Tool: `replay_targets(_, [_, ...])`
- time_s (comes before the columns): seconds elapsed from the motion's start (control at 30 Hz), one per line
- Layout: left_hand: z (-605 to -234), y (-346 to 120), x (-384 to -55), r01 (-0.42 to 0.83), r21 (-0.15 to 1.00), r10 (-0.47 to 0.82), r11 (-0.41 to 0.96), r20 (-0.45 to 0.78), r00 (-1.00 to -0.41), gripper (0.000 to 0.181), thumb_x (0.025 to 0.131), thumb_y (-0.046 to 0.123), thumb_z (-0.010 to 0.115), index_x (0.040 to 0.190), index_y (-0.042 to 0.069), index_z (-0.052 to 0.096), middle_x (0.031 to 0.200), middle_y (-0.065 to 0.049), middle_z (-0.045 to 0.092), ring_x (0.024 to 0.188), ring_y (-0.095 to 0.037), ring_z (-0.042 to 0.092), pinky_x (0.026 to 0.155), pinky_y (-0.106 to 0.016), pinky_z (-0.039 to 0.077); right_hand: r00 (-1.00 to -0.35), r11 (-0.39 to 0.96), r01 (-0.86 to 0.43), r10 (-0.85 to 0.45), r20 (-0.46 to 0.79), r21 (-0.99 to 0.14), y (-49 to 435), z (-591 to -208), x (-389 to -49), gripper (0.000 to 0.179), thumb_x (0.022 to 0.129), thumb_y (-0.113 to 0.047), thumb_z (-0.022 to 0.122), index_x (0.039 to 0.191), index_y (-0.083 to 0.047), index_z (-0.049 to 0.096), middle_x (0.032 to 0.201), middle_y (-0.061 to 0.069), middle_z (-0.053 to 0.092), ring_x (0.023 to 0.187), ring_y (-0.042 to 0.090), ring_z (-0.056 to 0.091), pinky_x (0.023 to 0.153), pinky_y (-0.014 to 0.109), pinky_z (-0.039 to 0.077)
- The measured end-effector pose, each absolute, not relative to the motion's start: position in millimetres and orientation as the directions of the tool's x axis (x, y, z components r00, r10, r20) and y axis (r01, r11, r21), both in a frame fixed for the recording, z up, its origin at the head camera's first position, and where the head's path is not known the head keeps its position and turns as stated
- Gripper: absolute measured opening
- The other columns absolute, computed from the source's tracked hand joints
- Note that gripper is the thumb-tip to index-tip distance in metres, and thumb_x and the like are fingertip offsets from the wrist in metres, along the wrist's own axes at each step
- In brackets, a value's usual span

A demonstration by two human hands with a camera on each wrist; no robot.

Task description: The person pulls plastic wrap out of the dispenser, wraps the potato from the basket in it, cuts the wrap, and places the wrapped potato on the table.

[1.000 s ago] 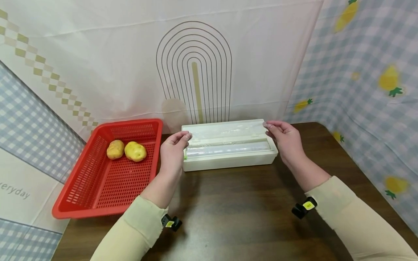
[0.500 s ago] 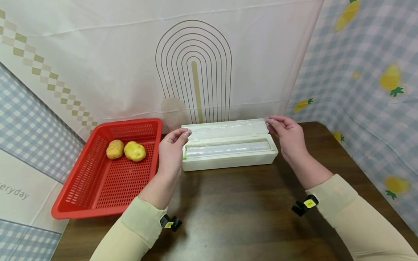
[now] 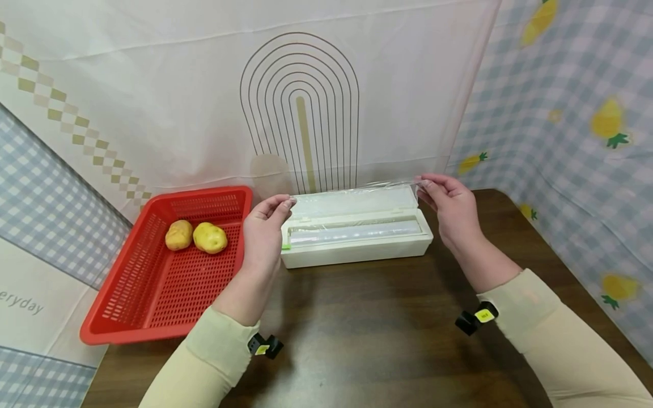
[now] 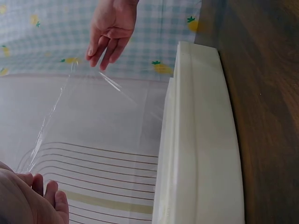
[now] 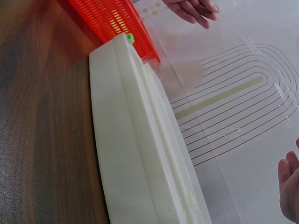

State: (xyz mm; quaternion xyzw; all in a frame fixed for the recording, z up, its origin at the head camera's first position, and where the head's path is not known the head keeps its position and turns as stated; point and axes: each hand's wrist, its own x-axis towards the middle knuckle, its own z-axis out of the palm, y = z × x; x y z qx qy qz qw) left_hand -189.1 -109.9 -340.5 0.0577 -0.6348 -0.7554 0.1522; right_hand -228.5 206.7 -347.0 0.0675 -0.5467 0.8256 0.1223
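Pinching clear film (image 3: 374, 186) above the white box (image 3: 357, 254), with fingers of left hand (image 3: 264, 226) and right hand (image 3: 453, 209) clamped at opposite ends of its edge. Could fold and cling to itself if slackened, or tear if pulled unevenly.

potatoes (image 3: 210, 238) in basket (image 3: 93, 331) | basket left of box (image 3: 357, 255) | roll (image 3: 364, 231) in box | table (image 3: 367, 323) beneath | cloth (image 3: 408, 96) behind
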Motion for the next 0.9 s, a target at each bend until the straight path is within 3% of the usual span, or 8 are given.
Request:
replay_targets(0.2, [-336.3,-109.3,-185.7,0.189,0.965,-0.309,-0.18,0.127,-0.943,0.012,0.094,0.009,0.067,0.104,0.004,0.072,0.103,-0.01,0.072,0.103,-0.02,0.066,0.094,-0.031,0.051,-0.955,-0.36,-0.293,0.151,0.255,-0.886,205.8,-344.1,-227.3,0.011,0.092,-0.004,0.067,0.101,0.0,0.073,0.098,0.006,0.074,0.091,0.015,0.07,0.086,0.027,0.055])
replay_targets(0.53, [-328.6,-109.0,-179.1,0.22,0.957,-0.302,-0.187,0.157,-0.94,0.015,0.094,0.009,0.068,0.105,0.0,0.071,0.101,-0.009,0.072,0.106,-0.029,0.064,0.098,-0.039,0.049,-0.946,-0.396,-0.324,0.155,0.285,-0.859,207.7,-336.3,-219.8,0.013,0.092,-0.002,0.066,0.103,0.003,0.072,0.098,0.009,0.074,0.092,0.017,0.07,0.086,0.028,0.055])
replay_targets(0.67, [-324.2,-108.2,-176.9,0.236,0.951,-0.305,-0.202,0.168,-0.937,0.014,0.093,0.008,0.068,0.104,0.0,0.071,0.101,-0.009,0.071,0.103,-0.025,0.065,0.1,-0.044,0.047,-0.941,-0.422,-0.337,0.138,0.307,-0.842,208.7,-332.7,-216.5,0.014,0.092,-0.001,0.066,0.104,0.005,0.071,0.099,0.01,0.074,0.092,0.018,0.069,0.086,0.028,0.055])
replay_targets(0.9, [-315.3,-106.9,-172.6,0.251,0.945,-0.315,-0.208,0.179,-0.932,0.014,0.093,0.007,0.067,0.104,-0.001,0.07,0.101,-0.009,0.071,0.095,-0.02,0.065,0.091,-0.033,0.051,-0.931,-0.452,-0.364,0.137,0.34,-0.815,209.1,-325.5,-213.0,0.014,0.092,0.002,0.065,0.104,0.006,0.071,0.1,0.011,0.074,0.094,0.02,0.069,0.087,0.029,0.054])
